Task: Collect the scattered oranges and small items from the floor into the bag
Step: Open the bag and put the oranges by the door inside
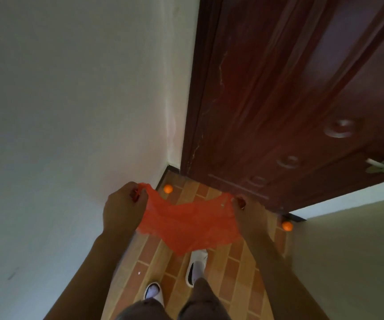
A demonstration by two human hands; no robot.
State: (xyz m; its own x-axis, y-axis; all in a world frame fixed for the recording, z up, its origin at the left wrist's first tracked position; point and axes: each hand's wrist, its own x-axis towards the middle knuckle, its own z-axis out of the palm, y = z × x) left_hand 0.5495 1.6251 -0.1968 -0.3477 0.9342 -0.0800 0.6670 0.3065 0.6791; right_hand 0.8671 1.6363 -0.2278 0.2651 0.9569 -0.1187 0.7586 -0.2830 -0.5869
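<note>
Bag (187, 224) hangs empty, stretched between my left hand (123, 210) and right hand (247, 214), each pinching a handle. Nothing collected yet: one orange (168, 188) lies at eleven o'clock, another orange (287, 226) at two.

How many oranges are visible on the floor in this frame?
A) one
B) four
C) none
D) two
D: one orange lies in the corner by the wall and door frame, and a second orange lies at the door frame's other side, to the right of the red bag.
</note>
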